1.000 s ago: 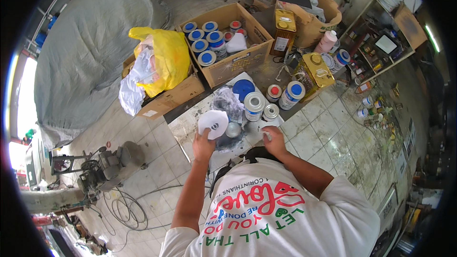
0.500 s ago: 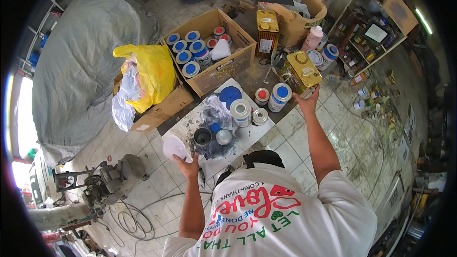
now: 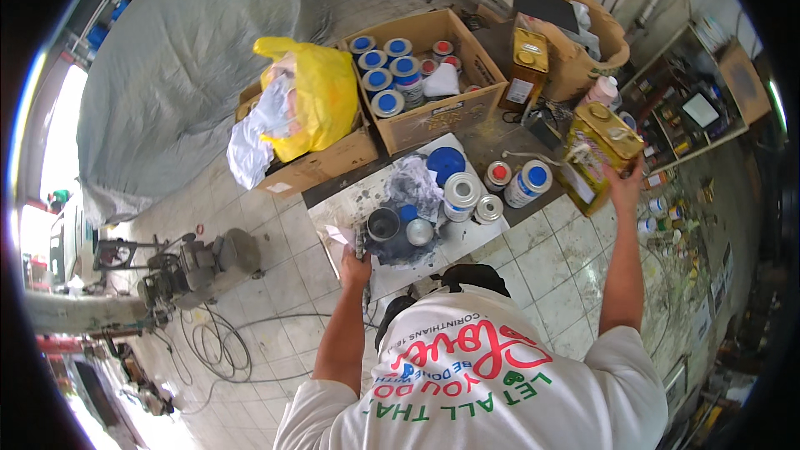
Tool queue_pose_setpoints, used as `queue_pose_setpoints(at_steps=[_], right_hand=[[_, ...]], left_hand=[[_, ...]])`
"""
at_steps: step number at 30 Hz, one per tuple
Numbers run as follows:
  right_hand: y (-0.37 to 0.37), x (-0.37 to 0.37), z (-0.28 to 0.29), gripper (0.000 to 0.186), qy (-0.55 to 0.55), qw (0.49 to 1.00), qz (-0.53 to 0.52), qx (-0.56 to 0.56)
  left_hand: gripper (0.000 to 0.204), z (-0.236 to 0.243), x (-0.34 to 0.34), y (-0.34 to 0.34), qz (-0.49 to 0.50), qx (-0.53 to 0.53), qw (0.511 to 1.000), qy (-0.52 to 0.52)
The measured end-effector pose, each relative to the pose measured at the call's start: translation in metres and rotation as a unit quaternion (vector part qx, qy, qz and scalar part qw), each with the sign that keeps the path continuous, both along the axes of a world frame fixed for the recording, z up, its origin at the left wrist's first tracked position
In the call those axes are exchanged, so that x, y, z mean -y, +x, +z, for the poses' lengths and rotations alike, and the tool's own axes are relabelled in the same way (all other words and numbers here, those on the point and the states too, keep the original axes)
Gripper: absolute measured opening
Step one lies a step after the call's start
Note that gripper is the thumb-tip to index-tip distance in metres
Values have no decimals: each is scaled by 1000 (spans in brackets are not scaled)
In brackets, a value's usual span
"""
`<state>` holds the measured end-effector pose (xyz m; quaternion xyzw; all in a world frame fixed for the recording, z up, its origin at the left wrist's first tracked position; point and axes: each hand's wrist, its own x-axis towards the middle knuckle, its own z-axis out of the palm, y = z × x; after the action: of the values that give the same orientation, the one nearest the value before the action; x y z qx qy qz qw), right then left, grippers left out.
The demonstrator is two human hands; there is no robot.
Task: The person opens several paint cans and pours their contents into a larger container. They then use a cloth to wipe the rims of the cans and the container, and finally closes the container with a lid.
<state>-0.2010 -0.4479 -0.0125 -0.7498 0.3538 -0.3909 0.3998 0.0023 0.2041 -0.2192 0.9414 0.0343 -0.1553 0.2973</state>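
My left hand (image 3: pixel 356 268) is closed at the left edge of a paint-stained white board (image 3: pixel 475 236). Its fingers hold a thin white piece (image 3: pixel 340 236), seen nearly edge-on; its kind is unclear. Close by stand a dark open cup (image 3: pixel 382 224) and a silver-grey cup (image 3: pixel 420 232). My right hand (image 3: pixel 623 186) grips the near right side of a gold rectangular tin (image 3: pixel 602 146), which leans slightly. Left of that tin are a blue-lidded paint can (image 3: pixel 528 184), a small red-lidded can (image 3: pixel 497 176) and a silver-lidded can (image 3: pixel 461 197).
A cardboard box (image 3: pixel 442 121) of paint cans stands behind the board, beside a yellow plastic bag (image 3: pixel 321 104). Another gold tin (image 3: pixel 525 75) is farther back. A compressor (image 3: pixel 208 262) and coiled hose (image 3: pixel 218 342) lie left; a shelf (image 3: pixel 692 108) stands right.
The view has shifted, moving the scene rightward. The gold tin has moved right, away from the blue-lidded can, with my right hand on it. The white piece has turned from broad-side to nearly edge-on.
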Motion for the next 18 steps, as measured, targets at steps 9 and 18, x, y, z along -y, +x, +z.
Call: queue_pose_setpoints(at_steps=[9, 18], right_hand=[[-32, -48, 161, 111, -163, 972, 148, -84], [31, -225, 264, 112, -275, 821, 425, -264]], left_hand=[[30, 77, 11, -32, -60, 210, 960, -174], [32, 169, 28, -26, -161, 227, 956, -97]])
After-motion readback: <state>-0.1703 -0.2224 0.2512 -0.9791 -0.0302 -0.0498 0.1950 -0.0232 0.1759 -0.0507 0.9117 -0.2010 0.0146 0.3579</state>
